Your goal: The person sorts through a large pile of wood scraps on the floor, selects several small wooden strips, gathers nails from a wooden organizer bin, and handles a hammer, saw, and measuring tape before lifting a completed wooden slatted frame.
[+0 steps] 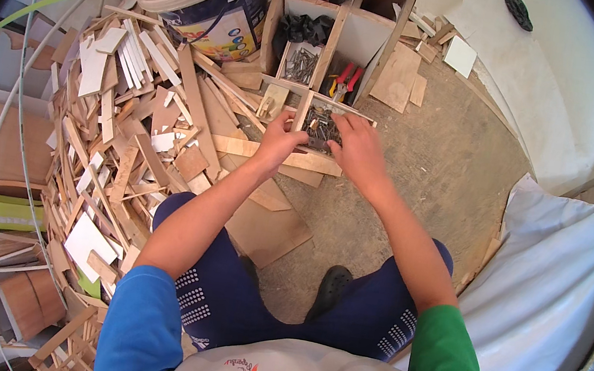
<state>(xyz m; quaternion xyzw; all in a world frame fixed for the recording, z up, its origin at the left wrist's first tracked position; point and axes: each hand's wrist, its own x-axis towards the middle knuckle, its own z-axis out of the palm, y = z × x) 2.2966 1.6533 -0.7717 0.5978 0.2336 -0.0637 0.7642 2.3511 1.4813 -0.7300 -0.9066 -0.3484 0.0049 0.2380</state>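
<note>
A small wooden box (301, 112) full of mixed screws and nails (321, 125) sits in front of me, against the near end of a larger divided wooden tray (339, 31). My left hand (281, 143) grips the box's near left corner, thumb by the front rim. At the right side, my right hand (358, 148) reaches over the rim with fingers apart, fingertips at the screws; whether they pinch a piece is too small to see. Just beyond lie pliers with red handles (347, 80). Another compartment holds nails (301, 64) and a crumpled black plastic bag (307, 29).
A big heap of wood offcuts (128, 113) covers the floor at left, with a paint bucket (217, 16) behind it. Flat board pieces (269, 230) lie between my feet and the box. At right hangs a pale sheet (560, 277). More offcuts (397, 75) lie beyond the tray's right side.
</note>
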